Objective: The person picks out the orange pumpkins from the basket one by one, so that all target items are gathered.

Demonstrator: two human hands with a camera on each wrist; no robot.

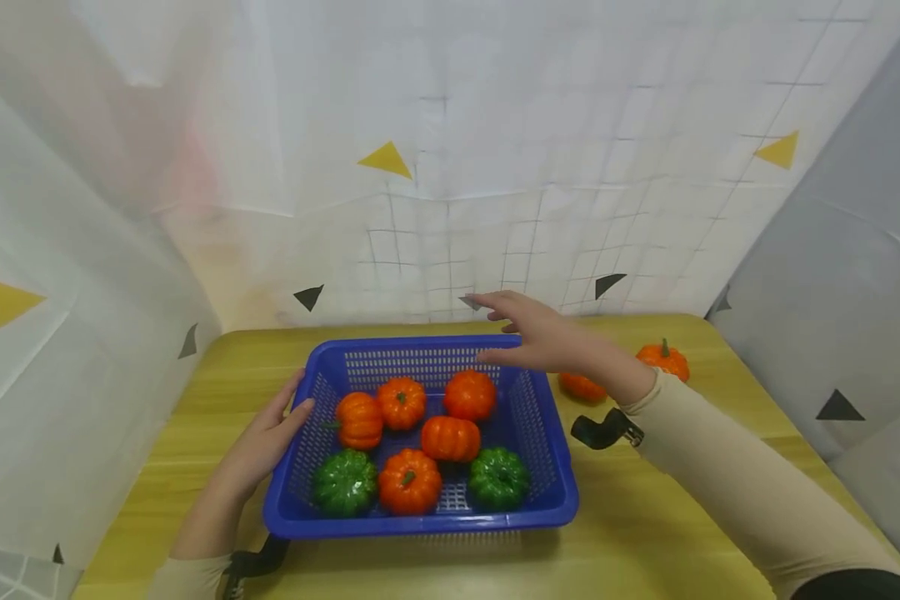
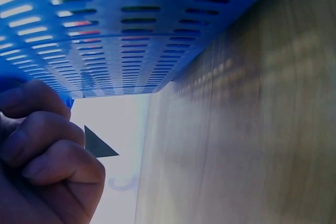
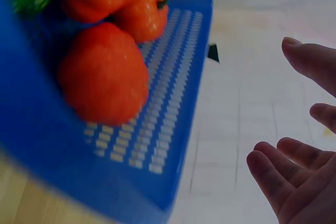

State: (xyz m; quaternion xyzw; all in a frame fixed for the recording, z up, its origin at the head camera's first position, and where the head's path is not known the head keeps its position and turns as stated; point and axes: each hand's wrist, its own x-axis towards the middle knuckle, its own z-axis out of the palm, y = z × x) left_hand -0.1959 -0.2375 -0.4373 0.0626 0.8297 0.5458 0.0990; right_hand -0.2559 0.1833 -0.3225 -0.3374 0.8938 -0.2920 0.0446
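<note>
Triangle-marked white sheeting point(image 1: 330, 100) backs the bench point(image 1: 645, 517), which bears a blue basket point(image 1: 420, 524) of pumpkins point(image 1: 411, 482); left hand point(image 1: 266, 437) fingers grip its left rim, right hand point(image 1: 536, 335) fingers spread, empty, near its far-right corner.

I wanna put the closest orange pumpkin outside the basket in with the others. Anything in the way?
Yes: the right wall of the blue basket stands between the outside pumpkin and the pumpkins inside. The top is open, so lifting it over should work. The right hand partly hides the outside pumpkin from the head camera.
</note>
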